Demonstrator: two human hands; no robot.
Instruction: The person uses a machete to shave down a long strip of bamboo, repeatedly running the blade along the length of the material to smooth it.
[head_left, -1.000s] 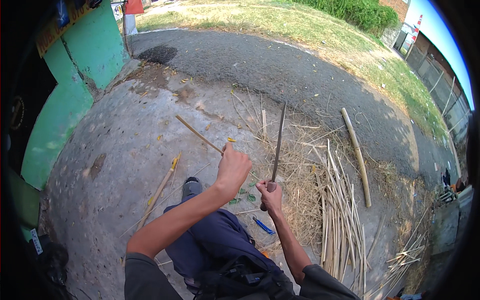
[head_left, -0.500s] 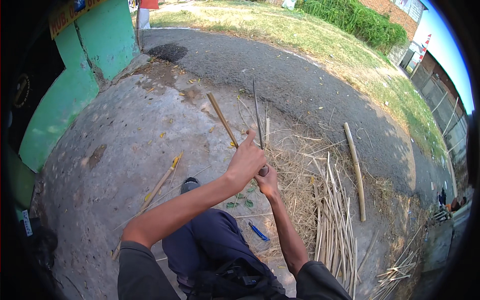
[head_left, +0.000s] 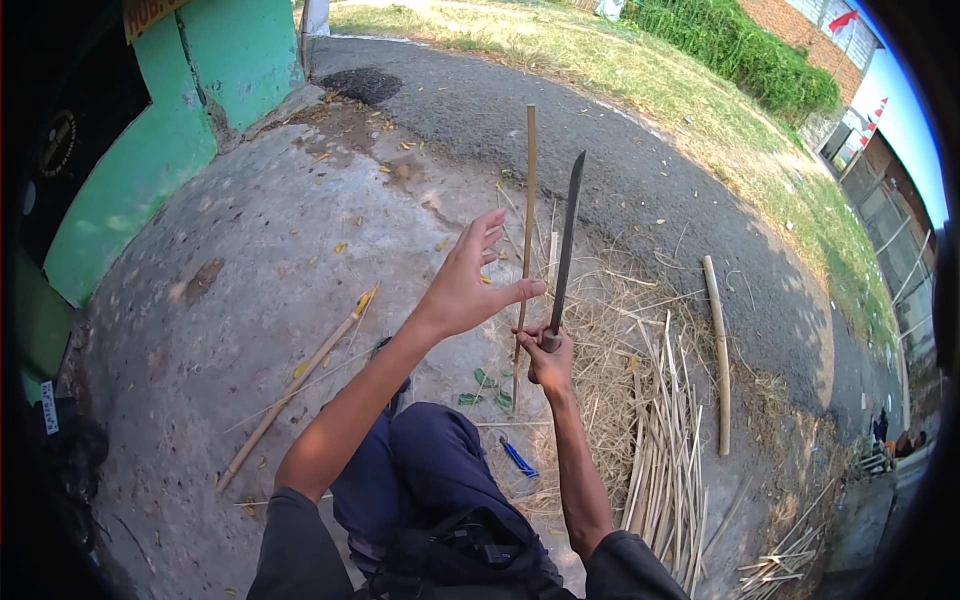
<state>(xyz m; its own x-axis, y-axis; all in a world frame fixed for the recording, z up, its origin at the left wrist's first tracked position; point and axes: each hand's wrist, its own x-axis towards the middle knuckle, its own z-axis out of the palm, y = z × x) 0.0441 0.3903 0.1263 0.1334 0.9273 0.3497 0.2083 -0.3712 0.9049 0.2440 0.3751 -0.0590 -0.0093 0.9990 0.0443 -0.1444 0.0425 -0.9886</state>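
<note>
My left hand (head_left: 466,284) is raised with its fingers spread, holding nothing, just left of an upright bamboo strip (head_left: 530,190). The thumb points toward the strip. My right hand (head_left: 552,362) is closed round the handle of a machete (head_left: 568,240), whose dark blade points up and away from me. Its fingertips also pinch the lower part of the bamboo strip, which stands left of the blade.
To my right lies a heap of split bamboo strips (head_left: 665,440) beside pale shavings (head_left: 600,370). A bamboo pole (head_left: 718,350) lies beyond it. Near my knee is a blue-handled tool (head_left: 518,458). A long stick (head_left: 300,385) rests on the concrete at left.
My left hand has let go of the bamboo strip and opened. The strip has swung from a leftward tilt to nearly upright, now in my right fingertips. The machete tilts more to the right.
</note>
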